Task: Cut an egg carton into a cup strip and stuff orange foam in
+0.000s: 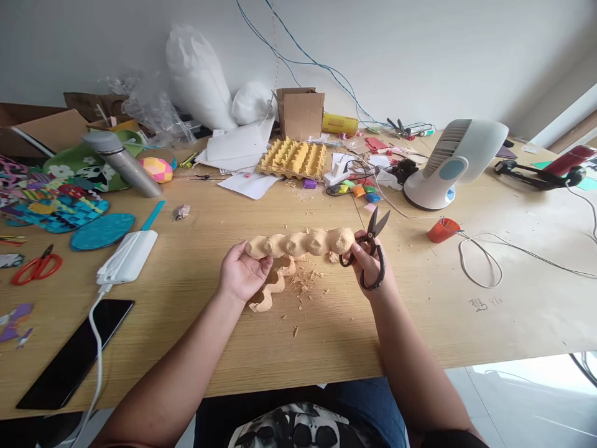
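Our left hand (245,272) and right hand (367,264) grip a bumpy carton strip (301,242), which the right's spread scissors (371,236) could tear by slipping.

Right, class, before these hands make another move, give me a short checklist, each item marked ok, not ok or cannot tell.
1. Strip supported at both ends by left hand and right hand: ok.
2. Scissors in the right hand: ok.
3. Blades closed: not ok, spread apart.
4. Blades pointing away from the body: ok.
5. Table free of scraps: not ok, scattered below the strip.
6. Strip's underside trimmed evenly: cannot tell, hidden.
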### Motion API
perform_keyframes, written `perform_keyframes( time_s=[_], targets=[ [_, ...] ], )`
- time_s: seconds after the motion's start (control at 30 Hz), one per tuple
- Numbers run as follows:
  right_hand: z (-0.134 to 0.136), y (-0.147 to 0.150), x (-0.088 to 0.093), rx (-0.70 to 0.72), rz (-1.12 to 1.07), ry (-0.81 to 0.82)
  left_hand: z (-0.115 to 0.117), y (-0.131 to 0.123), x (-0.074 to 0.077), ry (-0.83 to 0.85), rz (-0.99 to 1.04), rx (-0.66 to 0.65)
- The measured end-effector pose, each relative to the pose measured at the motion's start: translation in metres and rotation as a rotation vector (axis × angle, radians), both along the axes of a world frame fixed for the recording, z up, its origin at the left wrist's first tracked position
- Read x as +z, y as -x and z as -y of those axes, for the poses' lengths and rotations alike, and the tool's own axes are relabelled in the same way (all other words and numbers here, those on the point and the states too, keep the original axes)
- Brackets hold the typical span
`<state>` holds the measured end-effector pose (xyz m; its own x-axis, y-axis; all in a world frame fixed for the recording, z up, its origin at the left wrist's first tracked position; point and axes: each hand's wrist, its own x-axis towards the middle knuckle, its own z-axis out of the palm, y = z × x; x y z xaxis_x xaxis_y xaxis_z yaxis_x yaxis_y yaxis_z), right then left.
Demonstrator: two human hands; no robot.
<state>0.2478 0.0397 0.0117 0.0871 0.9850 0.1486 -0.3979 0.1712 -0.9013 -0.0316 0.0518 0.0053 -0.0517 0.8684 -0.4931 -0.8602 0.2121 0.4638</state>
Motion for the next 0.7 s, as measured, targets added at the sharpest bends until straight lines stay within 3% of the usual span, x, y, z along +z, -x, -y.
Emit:
perform_keyframes(
  time_s=[0.2,0.47,0.7],
  targets=[
    [0.005,0.002,0.009,0.051,-0.051,0.043,-0.002,0.002,0.0,0.007,0.004,0.006],
    [0.002,0.003,0.003,0.006,-0.061,0.033,0.0,0.001,0.001,-0.013,0.006,0.006],
    [0.006,0.002,0.012,0.047,-0.073,0.057,0.001,0.001,0.001,-0.027,-0.002,0.001]
  ],
)
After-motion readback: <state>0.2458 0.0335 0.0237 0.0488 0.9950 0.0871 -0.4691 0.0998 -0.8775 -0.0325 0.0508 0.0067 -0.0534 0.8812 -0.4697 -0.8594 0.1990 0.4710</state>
